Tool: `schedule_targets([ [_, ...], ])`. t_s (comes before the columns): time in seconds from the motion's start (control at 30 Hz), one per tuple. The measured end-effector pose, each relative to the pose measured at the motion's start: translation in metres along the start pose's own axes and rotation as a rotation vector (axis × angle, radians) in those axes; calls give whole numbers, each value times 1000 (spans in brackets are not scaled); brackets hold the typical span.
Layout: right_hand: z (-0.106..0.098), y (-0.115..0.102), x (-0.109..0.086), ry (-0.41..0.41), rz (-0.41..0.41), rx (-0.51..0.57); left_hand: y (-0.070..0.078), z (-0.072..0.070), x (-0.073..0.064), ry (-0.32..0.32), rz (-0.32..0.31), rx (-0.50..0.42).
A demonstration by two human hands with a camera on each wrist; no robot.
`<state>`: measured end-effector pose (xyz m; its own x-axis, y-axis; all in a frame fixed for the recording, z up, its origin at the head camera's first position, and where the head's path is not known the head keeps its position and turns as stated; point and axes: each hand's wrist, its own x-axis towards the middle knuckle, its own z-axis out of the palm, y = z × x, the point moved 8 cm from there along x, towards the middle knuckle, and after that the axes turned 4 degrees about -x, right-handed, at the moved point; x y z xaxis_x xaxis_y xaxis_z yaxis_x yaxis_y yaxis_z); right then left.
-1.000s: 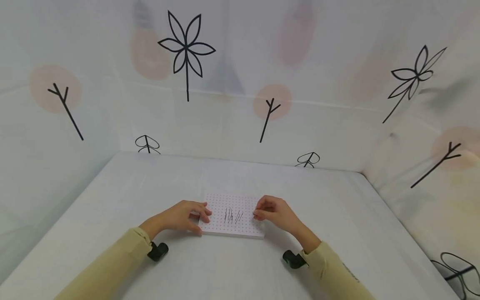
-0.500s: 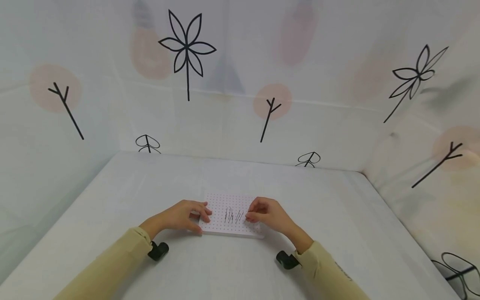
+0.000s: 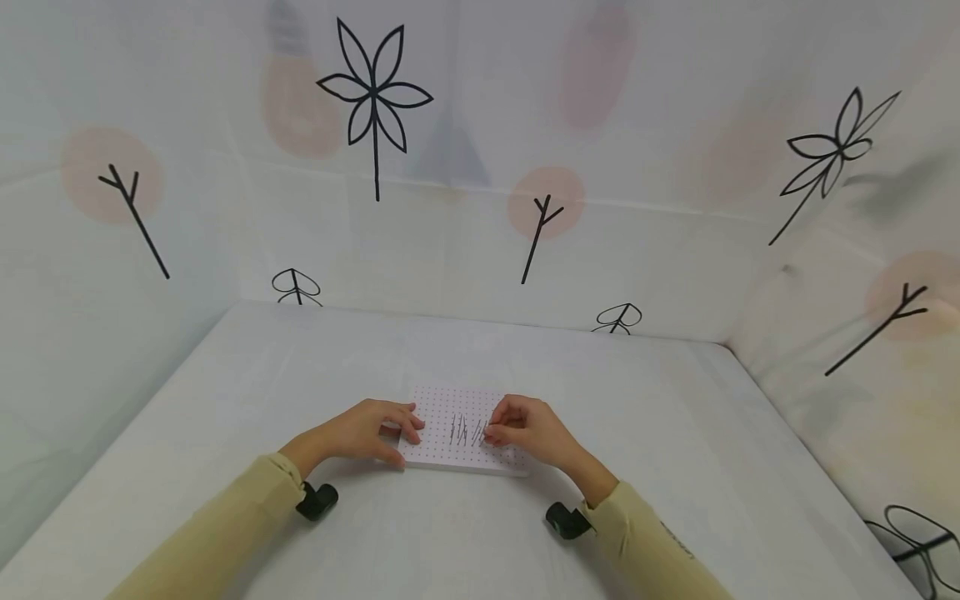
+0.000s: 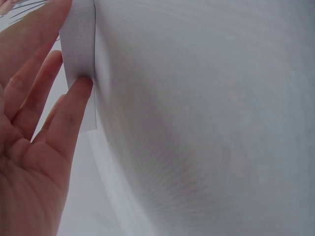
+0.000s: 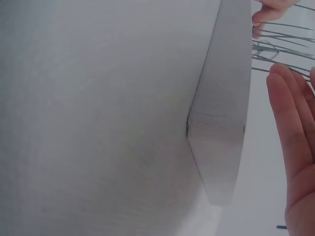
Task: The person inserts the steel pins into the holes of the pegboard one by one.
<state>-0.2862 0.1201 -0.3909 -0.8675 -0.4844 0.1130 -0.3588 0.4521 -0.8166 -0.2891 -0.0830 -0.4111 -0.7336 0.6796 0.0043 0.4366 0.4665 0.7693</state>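
Note:
A white board [image 3: 465,468] with rows of small holes lies mid-table, and several thin dark wires [image 3: 459,431] stick up from it, some slanted. My left hand [image 3: 367,429] rests at the board's left side with fingers spread. Seen from the left wrist, one fingertip presses the board's side wall [image 4: 78,44]. Over the right half of the board is my right hand [image 3: 528,429], thumb and fingertips pinched together on what looks like one thin wire, beside the standing ones. The right wrist view shows the right fingers [image 5: 290,118] near the wires [image 5: 280,37]; the pinch is partly cut off.
A white-covered table [image 3: 360,350] surrounds the board. Behind it hangs a pale cloth [image 3: 450,250] with black plant drawings. Dark cameras [image 3: 318,502] sit at both wrists, low over the tabletop.
My right hand has moved left from the board's right edge to beside the standing wires, keeping its fingertips together. The left hand and the board look unmoved.

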Motion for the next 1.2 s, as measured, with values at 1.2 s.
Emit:
schedule_targets([
  [1.2,1,-1,-1,29,-50,0,-1,0,-1,2,-16,4],
])
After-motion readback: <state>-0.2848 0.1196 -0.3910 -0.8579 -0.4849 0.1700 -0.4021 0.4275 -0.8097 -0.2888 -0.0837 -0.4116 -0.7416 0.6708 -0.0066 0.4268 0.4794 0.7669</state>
